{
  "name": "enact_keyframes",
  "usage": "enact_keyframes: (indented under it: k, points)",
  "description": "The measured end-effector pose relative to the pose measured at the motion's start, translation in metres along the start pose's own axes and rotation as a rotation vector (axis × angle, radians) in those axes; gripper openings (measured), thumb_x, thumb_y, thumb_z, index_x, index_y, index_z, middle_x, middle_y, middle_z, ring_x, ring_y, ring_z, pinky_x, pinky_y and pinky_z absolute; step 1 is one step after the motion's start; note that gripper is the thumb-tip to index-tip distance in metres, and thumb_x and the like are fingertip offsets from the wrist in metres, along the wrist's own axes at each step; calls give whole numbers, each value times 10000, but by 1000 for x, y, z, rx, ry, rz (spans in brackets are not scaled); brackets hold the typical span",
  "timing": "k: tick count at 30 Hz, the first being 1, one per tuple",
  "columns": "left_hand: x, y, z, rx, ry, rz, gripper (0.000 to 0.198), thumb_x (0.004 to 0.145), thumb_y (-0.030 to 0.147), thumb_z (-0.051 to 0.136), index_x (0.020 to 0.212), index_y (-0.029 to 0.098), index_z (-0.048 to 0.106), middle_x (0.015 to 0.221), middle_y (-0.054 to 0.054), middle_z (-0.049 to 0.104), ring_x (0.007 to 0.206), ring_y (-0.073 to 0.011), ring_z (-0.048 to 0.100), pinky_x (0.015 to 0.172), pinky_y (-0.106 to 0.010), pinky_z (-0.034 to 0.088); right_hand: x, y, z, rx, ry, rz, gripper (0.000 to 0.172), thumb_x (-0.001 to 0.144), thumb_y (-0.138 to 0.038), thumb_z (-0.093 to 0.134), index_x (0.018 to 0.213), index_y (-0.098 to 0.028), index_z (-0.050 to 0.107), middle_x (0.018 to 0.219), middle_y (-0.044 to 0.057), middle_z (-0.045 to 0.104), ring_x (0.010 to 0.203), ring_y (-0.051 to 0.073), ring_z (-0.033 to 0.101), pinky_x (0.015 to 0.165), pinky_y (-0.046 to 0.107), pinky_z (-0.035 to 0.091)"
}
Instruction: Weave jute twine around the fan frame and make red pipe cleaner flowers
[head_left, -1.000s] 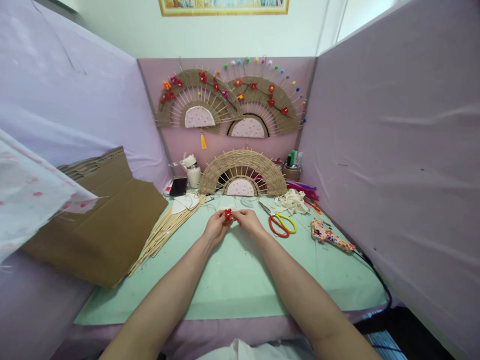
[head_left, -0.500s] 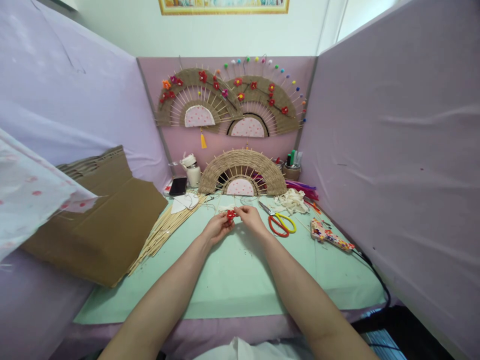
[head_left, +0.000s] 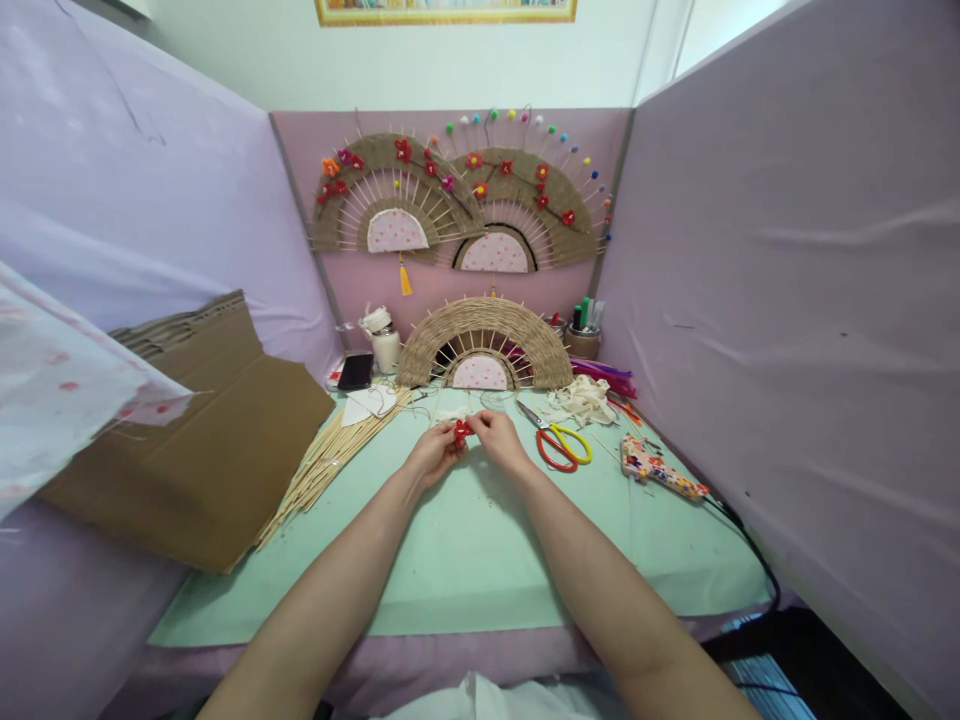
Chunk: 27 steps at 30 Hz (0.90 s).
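A small red flower [head_left: 461,430] is held between my two hands, over the pale green tablecloth [head_left: 480,560]. My left hand [head_left: 435,453] is closed on its left side. From the right, the fingertips of my right hand [head_left: 495,436] pinch the flower's edge; the exact grip is too small to make out. Just behind the hands stands a twine-wound half-round fan [head_left: 486,315] with a spotted pink centre. Scissors [head_left: 561,440] with one red and one yellow handle lie open to the right of my right hand.
At right rests a flower-patterned glue gun [head_left: 660,470] with a black cord. Crumpled cream fabric strips [head_left: 585,400] lie behind the scissors. On the left are thin wooden sticks [head_left: 322,470], cardboard [head_left: 187,450], a phone [head_left: 355,372] and a white bottle [head_left: 384,340]. Decorated fans [head_left: 517,190] hang behind.
Both hands stay in nearly the same place with the red flower between them. The whole view has shifted very slightly.
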<state>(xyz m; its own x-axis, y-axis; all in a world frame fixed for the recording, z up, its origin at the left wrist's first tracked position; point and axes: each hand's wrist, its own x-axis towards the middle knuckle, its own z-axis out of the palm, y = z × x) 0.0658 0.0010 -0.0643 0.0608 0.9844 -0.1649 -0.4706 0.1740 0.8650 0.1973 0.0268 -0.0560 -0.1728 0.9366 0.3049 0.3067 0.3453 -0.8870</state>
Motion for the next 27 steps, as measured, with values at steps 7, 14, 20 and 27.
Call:
enact_keyframes:
  k: [7, 14, 20, 27]
  points:
    - [0, 1, -7, 33, -86, -148, 31, 735, 72, 607, 727, 96, 624, 606, -19, 563, 529, -62, 514, 564, -193, 484, 2, 6, 0, 119, -93, 11, 196, 742, -306, 531, 641, -153, 600, 618, 7, 598, 607, 131, 515, 599, 240, 383]
    - [5, 3, -10, -86, 89, -16, 15, 765, 104, 606, 769, 118, 611, 621, -17, 596, 540, -70, 556, 610, -207, 509, 1, 1, -2, 17, 149, -182, 172, 795, -302, 535, 756, -165, 631, 769, 39, 617, 709, 155, 539, 674, 271, 415]
    - [5, 7, -8, -166, 128, 18, 62, 805, 92, 556, 791, 109, 614, 670, -33, 636, 600, -77, 593, 634, -190, 496, -5, -1, 5, -130, 61, -447, 116, 802, -176, 558, 812, -201, 671, 789, 36, 578, 776, 163, 528, 728, 284, 423]
    - [4, 5, -8, -148, 97, 32, 46, 768, 125, 621, 814, 128, 626, 704, -33, 655, 631, -89, 608, 665, -199, 484, -6, 2, 7, -206, 91, -504, 144, 812, -161, 565, 867, -213, 687, 799, 44, 576, 814, 179, 525, 751, 304, 427]
